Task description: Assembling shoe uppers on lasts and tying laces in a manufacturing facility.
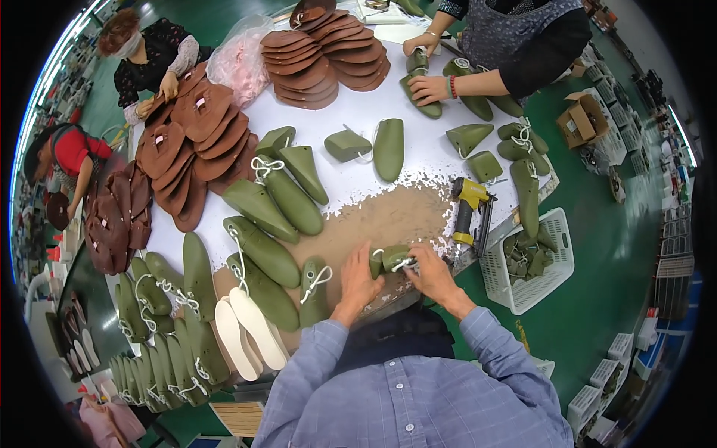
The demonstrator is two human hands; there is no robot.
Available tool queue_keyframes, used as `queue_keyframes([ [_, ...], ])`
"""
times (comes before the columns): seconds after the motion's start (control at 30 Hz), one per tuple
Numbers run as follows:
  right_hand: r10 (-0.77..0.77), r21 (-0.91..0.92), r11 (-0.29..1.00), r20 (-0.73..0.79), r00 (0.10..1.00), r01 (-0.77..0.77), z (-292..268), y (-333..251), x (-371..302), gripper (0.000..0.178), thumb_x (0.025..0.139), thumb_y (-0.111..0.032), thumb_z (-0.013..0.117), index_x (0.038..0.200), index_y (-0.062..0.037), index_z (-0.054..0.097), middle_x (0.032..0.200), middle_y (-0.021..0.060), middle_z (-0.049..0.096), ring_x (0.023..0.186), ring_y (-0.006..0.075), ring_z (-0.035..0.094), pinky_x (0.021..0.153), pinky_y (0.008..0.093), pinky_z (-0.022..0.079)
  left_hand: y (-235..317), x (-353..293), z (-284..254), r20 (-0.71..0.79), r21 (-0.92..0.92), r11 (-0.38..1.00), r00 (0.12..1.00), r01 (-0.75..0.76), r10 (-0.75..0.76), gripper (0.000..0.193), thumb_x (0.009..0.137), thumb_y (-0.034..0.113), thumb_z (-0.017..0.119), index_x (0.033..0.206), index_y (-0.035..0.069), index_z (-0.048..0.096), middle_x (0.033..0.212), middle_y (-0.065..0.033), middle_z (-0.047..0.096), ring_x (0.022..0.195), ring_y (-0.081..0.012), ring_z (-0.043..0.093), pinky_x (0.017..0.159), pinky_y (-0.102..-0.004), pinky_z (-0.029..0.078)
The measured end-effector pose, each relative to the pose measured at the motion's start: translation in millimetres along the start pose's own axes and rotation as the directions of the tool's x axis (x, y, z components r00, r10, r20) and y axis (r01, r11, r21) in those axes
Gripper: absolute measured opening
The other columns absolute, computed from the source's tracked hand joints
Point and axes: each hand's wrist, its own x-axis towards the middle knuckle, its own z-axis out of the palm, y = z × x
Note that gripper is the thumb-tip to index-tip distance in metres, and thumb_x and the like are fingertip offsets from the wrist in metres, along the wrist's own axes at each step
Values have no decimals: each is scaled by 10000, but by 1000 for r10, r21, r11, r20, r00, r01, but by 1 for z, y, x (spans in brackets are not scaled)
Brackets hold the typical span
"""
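At the table's near edge, my left hand grips the left side of a green shoe last, its fingers curled against it. From the other side my right hand closes on the same last, beside a white cord on it. My fingers partly cover the last, so its full shape is hidden. Just left of my left hand lies another green shoe last with a white cord loop. A yellow and black pneumatic staple gun rests beyond my right hand.
Paired green lasts and cream insoles lie leftward. Brown leather uppers are stacked at far left; brown pieces pile at the back. A white basket of green pieces stands at right. A co-worker's hands hold a last across the table.
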Motion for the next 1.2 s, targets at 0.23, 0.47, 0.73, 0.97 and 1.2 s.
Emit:
queue_keyframes([
  [0.23, 155, 171, 976, -99, 983, -137, -25, -11, 14, 116, 835, -13, 647, 949, -12, 628, 916, 152, 650, 844, 328, 634, 719, 395, 505, 9, -3, -11, 51, 48, 968, 968, -248, 246, 900, 655, 276, 809, 1415, 130, 350, 1352, -127, 450, 1226, -328, 431, 1020, -455, 330],
  [0.47, 37, 195, 981, -154, 987, -6, -52, -49, 31, 83, 850, -76, 642, 895, -10, 619, 858, 152, 621, 805, 347, 589, 719, 375, 482, 18, 5, 13, -223, 44, 955, 929, -295, 297, 614, 653, 328, 815, 1181, 111, 587, 1226, -101, 556, 1126, -294, 511, 948, -435, 368],
  [0.73, 509, 785, 507, 62, 859, -357, -33, -34, 14, 175, 961, -181, 546, 920, -13, 567, 792, 75, 563, 765, 96, 524, 665, 275, 435, 13, 0, 7, -288, 15, 947, 906, -321, 311, 511, 610, 292, 840, 1042, 109, 637, 1056, -71, 638, 1000, -268, 590, 832, -392, 439],
  [0.97, 204, 78, 971, 224, 953, -226, -66, -47, 26, 195, 839, -180, 685, 825, -7, 597, 745, 157, 595, 685, 301, 586, 607, 369, 461, 2, 0, 16, -246, 30, 939, 908, -342, 338, 546, 584, 275, 829, 1065, 119, 623, 1073, -48, 615, 1030, -261, 557, 875, -396, 414],
  [1.2, 165, 182, 947, 427, 889, -264, -79, -46, 34, 252, 846, -205, 687, 769, 15, 590, 631, 98, 586, 525, 264, 540, 521, 367, 429, 7, -4, 8, -234, 37, 914, 886, -404, 401, 530, 594, 254, 823, 1056, 97, 616, 1079, -59, 619, 1018, -274, 564, 875, -411, 425],
])
